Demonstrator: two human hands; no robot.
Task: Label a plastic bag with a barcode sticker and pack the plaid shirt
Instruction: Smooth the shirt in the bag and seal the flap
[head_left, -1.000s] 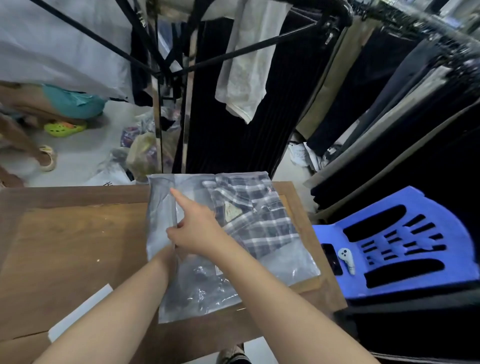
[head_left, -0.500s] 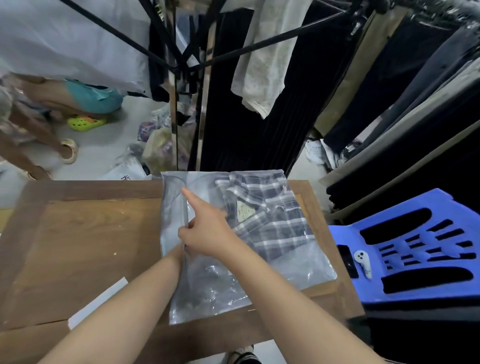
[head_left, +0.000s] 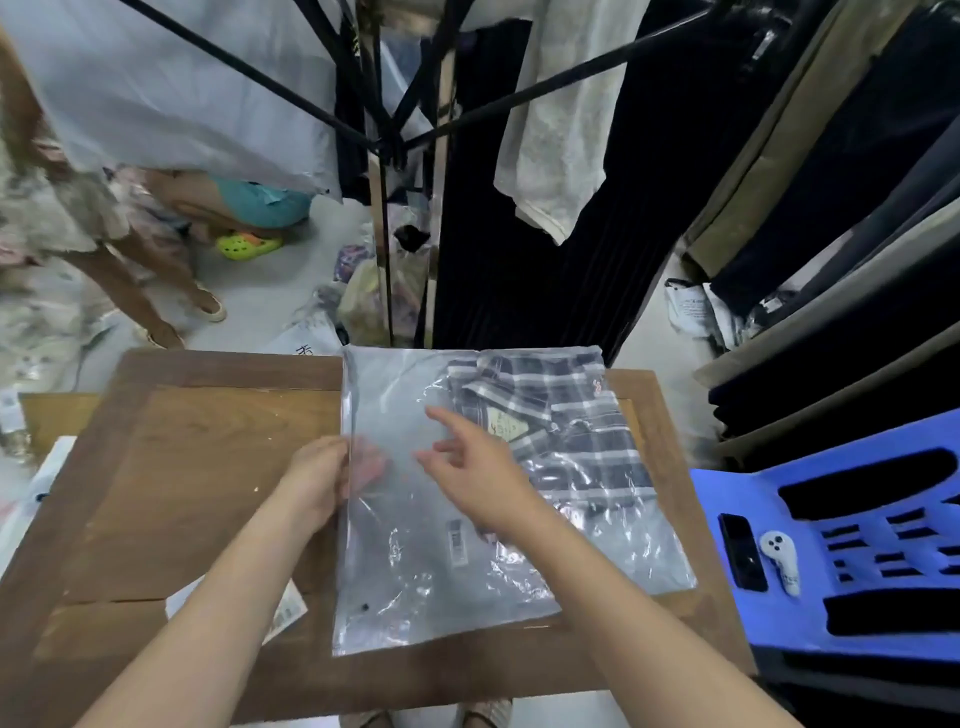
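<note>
A clear plastic bag (head_left: 395, 410) lies flat on the wooden table (head_left: 208, 467). The folded plaid shirt (head_left: 566, 415) is inside it, filling the right half, with a small paper tag at its collar. A barcode sticker (head_left: 456, 540) sits on the bag near its middle. My left hand (head_left: 317, 478) grips the bag's left edge, and its fingertips show through the plastic. Just above the bag's centre, my right hand (head_left: 478, 478) hovers with fingers spread, holding nothing.
A sheet of labels (head_left: 288, 616) lies under my left forearm. To the right stands a blue plastic chair (head_left: 857, 571) holding a black phone (head_left: 743, 553) and a white controller (head_left: 779, 558). Hanging clothes (head_left: 561, 130) crowd the far side. Another person's legs (head_left: 130, 291) stand at the left.
My right hand has stopped pressing its index finger along the bag's left fold and has lifted to the right, fingers spread. My left hand now shows at the bag's left edge.
</note>
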